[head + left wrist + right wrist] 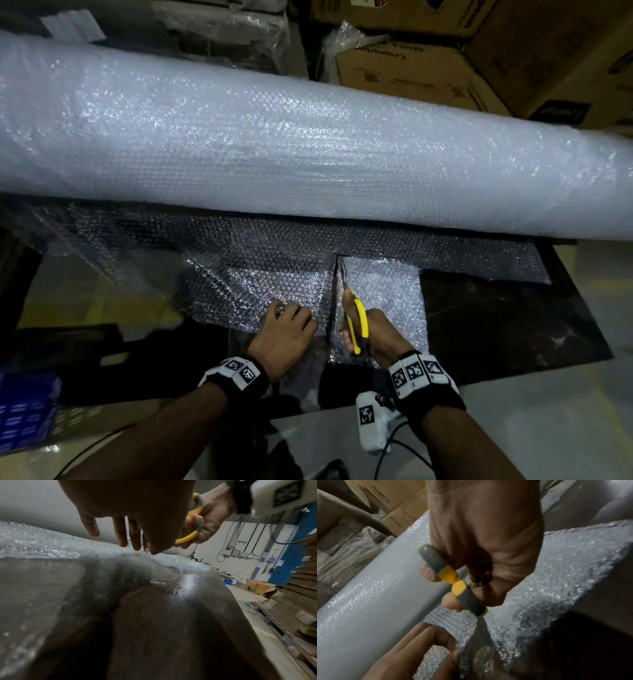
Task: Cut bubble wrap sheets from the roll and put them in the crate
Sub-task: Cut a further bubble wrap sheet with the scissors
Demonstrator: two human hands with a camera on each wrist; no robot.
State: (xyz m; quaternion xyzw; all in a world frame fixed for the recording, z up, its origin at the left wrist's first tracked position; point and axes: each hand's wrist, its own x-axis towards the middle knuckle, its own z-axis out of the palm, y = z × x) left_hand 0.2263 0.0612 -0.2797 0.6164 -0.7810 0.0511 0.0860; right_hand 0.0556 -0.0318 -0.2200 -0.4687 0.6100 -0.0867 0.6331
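A big bubble wrap roll lies across the dark table. Its unrolled sheet spreads toward me, with a cut running up the sheet to just short of the roll. My right hand grips yellow-handled scissors, whose blades lie in the slit and point at the roll. The handles are squeezed together in the right wrist view. My left hand pinches the sheet just left of the cut, with its fingertips on the bubbles. A blue crate stands low at the left.
Cardboard boxes are stacked behind the roll on the right, and film-wrapped goods stand behind it on the left. Bare dark tabletop shows right of the sheet. Flattened cardboard stacks stand beyond the table's right side.
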